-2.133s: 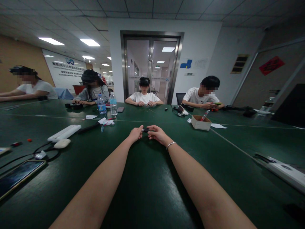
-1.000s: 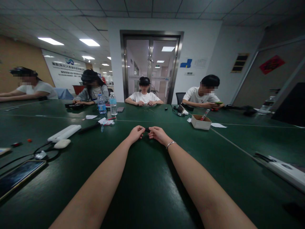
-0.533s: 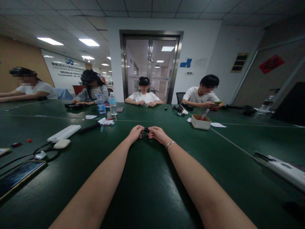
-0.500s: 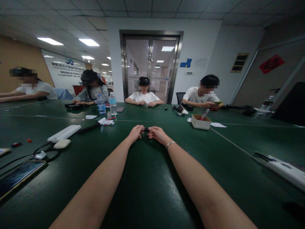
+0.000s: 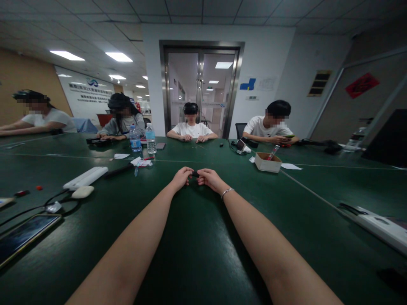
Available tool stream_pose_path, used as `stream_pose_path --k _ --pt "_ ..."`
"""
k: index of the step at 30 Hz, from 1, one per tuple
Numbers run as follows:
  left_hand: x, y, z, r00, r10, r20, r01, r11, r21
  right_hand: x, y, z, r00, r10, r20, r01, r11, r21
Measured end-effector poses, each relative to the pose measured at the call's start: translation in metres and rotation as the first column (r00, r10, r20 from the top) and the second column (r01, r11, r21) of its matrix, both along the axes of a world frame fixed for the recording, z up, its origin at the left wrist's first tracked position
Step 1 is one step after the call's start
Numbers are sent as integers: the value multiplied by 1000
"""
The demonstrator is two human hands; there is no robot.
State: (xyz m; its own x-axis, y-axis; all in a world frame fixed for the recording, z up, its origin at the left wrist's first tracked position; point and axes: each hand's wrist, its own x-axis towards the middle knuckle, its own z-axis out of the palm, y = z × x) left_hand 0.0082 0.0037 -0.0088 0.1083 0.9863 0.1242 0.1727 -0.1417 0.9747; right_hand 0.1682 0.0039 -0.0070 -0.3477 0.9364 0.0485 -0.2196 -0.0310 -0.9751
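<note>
Both my arms reach forward over the dark green table (image 5: 197,237). Between my fingertips is a small black object (image 5: 195,173), too small and too covered by fingers to tell its kind. My left hand (image 5: 182,178) pinches its left end. The right end is held by my right hand (image 5: 210,179), whose fingers are curled in. A silver bracelet (image 5: 227,192) circles my right wrist.
On the left lie a phone (image 5: 28,237), a white power strip (image 5: 85,177) and a white mouse (image 5: 83,192). Two water bottles (image 5: 150,140) stand beyond. A small box (image 5: 267,163) and another power strip (image 5: 381,226) are on the right. Several people sit around the table.
My hands and the black object stay almost in place. The person across the table has shifted their head and hands slightly.
</note>
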Motion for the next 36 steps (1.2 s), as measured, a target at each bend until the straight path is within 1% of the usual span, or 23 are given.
stream_pose_path --k 4,8,11,13,16,20,24,27,32,36 --pt "0 -2 2 1000 12 -14 -12 1000 -10 0 1 -1 1000 2 -8 -2 1000 11" --pt "0 0 1 999 -2 -39 2 1000 26 0 2 -2 1000 9 -10 -9 1000 6" --pt "-1 2 -1 998 18 -52 -18 1000 1 0 2 -1 1000 6 -6 -6 1000 3" --pt "-1 2 -1 999 8 -42 -9 1000 -10 0 1 -1 1000 4 -5 -4 1000 2" --pt "-1 1 -1 999 -19 -42 20 1000 22 0 1 0 1000 7 -4 -7 1000 3" --pt "-1 1 -1 998 15 -53 -14 1000 10 0 0 1 1000 1 4 -1 1000 4" --pt "-1 1 -1 999 -12 -48 12 1000 9 0 -1 1 1000 9 4 -9 1000 9" --pt "-1 1 -1 999 5 -47 -4 1000 2 0 -1 1 1000 6 6 -6 1000 12" --pt "0 -2 1 999 -30 -45 31 999 15 0 0 1 1000 2 9 -2 1000 5" --pt "0 -3 3 999 -24 -34 24 1000 -3 -1 -1 2 1000 0 5 0 1000 3"
